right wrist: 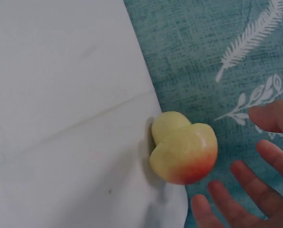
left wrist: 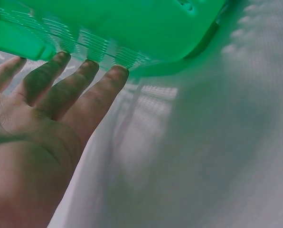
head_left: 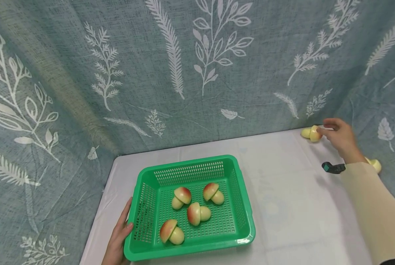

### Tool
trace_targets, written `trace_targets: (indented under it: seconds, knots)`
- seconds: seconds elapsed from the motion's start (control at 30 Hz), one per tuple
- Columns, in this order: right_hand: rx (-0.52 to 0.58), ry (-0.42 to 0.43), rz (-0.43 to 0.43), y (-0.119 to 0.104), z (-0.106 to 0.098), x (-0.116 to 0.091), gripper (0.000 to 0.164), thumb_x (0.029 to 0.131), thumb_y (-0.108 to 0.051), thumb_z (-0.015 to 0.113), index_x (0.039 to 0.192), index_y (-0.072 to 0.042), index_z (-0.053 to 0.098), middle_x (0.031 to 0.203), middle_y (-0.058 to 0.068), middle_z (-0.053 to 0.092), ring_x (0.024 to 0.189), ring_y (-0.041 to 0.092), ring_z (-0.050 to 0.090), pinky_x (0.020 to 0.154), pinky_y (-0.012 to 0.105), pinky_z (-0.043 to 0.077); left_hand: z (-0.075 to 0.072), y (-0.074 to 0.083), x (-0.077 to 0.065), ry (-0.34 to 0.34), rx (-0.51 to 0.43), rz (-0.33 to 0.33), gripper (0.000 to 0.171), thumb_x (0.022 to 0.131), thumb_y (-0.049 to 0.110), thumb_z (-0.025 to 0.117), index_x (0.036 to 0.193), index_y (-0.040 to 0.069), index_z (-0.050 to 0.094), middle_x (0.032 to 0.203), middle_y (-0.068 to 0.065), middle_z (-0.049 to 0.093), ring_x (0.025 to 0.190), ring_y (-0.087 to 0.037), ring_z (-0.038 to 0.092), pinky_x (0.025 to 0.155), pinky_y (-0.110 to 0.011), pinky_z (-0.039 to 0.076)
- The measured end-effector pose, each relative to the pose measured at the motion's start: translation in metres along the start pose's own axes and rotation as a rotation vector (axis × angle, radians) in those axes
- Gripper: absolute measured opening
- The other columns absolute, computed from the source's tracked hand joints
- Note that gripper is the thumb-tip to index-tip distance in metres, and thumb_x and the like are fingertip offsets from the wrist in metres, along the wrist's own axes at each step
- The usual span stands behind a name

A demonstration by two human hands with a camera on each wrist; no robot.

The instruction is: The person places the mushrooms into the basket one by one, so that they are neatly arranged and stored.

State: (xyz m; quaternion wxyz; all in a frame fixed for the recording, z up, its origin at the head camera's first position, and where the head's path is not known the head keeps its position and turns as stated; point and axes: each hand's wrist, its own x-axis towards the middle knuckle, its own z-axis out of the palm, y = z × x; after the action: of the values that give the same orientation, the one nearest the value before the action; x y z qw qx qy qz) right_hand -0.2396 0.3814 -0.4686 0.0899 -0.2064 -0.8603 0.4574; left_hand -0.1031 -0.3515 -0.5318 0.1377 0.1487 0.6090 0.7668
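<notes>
A toy mushroom [head_left: 313,133] with a yellow-and-red cap lies at the table's far right corner. My right hand [head_left: 341,138] is beside its cap, fingers spread in the right wrist view, where the same mushroom [right wrist: 186,154] sits at the cloth's edge. Against the left side of a green plastic basket [head_left: 192,254] rests my left hand [head_left: 118,241]. Its straight fingers [left wrist: 91,92] reach the slotted wall in the left wrist view. Inside the basket lie several similar mushrooms, among them one near the front [head_left: 172,232] and one at the right [head_left: 213,193].
Partly hidden behind my right wrist is another pale yellow piece [head_left: 375,165] at the table's right edge. A blue-grey curtain [head_left: 197,73] with white leaf prints encloses the back and sides. White cloth [head_left: 280,198] covers the table.
</notes>
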Motion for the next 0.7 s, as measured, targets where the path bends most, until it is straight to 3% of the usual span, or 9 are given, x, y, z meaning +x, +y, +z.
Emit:
trace_targets:
  seconds: [0.17,0.37,0.47,0.57,0.7]
  knots:
    - [0.002,-0.002,0.016,0.006,0.004,0.007,0.068,0.109,-0.033,0.065,0.161,0.004,0.044,0.156,0.031,0.048,0.129,0.038,0.051,0.080,0.021,0.050,0.000,0.000,0.001,0.021,-0.008,-0.012,0.064,0.119,0.018,0.025,0.177,0.029,-0.001,0.177,0.001,0.015,0.153,-0.007,0.037,0.116,-0.033,0.043]
    - [0.031,-0.008,0.049,0.008,0.011,0.011,0.067,0.108,-0.031,0.066,0.161,0.003,0.043,0.157,0.030,0.047,0.117,0.024,0.056,0.082,0.025,0.053,-0.002,0.001,0.000,0.012,-0.030,-0.011,0.064,0.119,0.017,0.025,0.177,0.030,-0.001,0.178,0.003,0.015,0.154,-0.007,0.036,0.116,-0.033,0.043]
    - [0.021,-0.008,0.077,0.009,0.013,0.013,0.066,0.109,-0.029,0.064,0.162,0.004,0.042,0.161,0.031,0.042,0.126,0.032,0.056,0.078,0.022,0.050,-0.003,0.002,0.001,0.000,-0.044,-0.005,0.064,0.119,0.016,0.024,0.177,0.029,-0.001,0.178,0.003,0.015,0.155,-0.008,0.036,0.117,-0.033,0.042]
    - [0.001,-0.001,0.103,0.009,0.012,0.015,0.066,0.110,-0.029,0.062,0.163,0.003,0.040,0.166,0.032,0.036,0.141,0.047,0.046,0.077,0.020,0.046,-0.002,0.002,0.002,-0.002,-0.056,-0.005,0.064,0.119,0.015,0.025,0.177,0.028,-0.001,0.179,0.002,0.014,0.156,-0.008,0.034,0.119,-0.032,0.040]
    - [-0.013,-0.004,0.111,0.009,0.011,0.015,0.067,0.109,-0.032,0.062,0.163,0.002,0.041,0.167,0.031,0.035,0.139,0.046,0.047,0.073,0.017,0.045,0.000,0.002,0.002,0.013,-0.057,-0.013,0.064,0.119,0.016,0.026,0.177,0.027,-0.001,0.180,-0.001,0.011,0.156,-0.009,0.034,0.119,-0.031,0.040]
